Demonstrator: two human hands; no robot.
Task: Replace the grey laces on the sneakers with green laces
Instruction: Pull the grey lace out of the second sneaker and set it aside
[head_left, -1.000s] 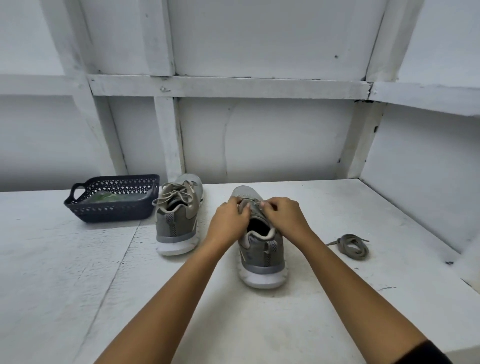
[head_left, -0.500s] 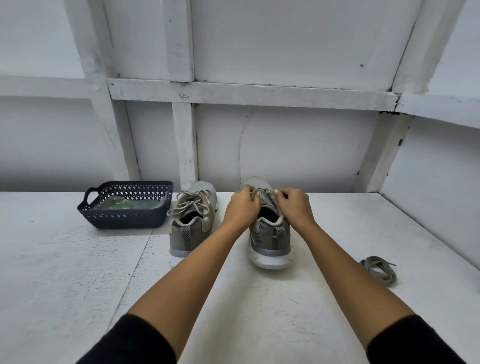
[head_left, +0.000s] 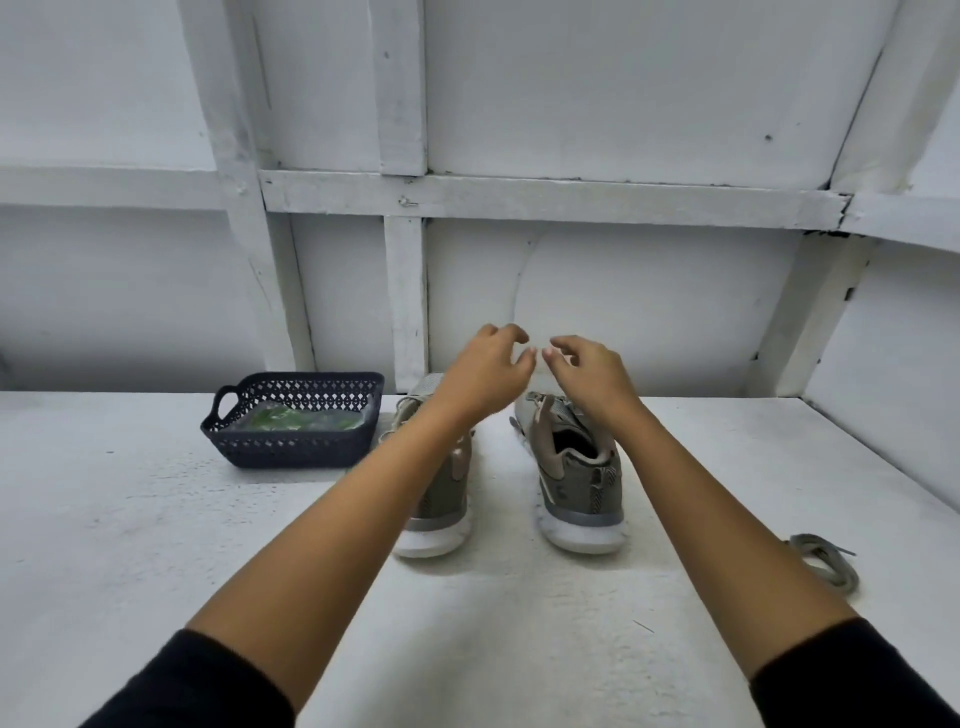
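Note:
Two grey sneakers stand side by side on the white table, heels toward me. The right sneaker shows no lace in what I can see of it. The left sneaker, partly behind my forearm, has a grey lace at its top. My left hand and my right hand hover above the sneakers' toes, fingers loosely curled, holding nothing. A removed grey lace lies bundled on the table at the right. Green laces in clear wrap lie inside a dark basket.
The dark blue perforated basket sits at the left beside the left sneaker. A white panelled wall with wooden battens rises right behind the sneakers and along the right side. The white table spreads to the left and toward me.
Both hands have let go of the right sneaker and lifted above it. The sneaker now stands farther back, next to the other one.

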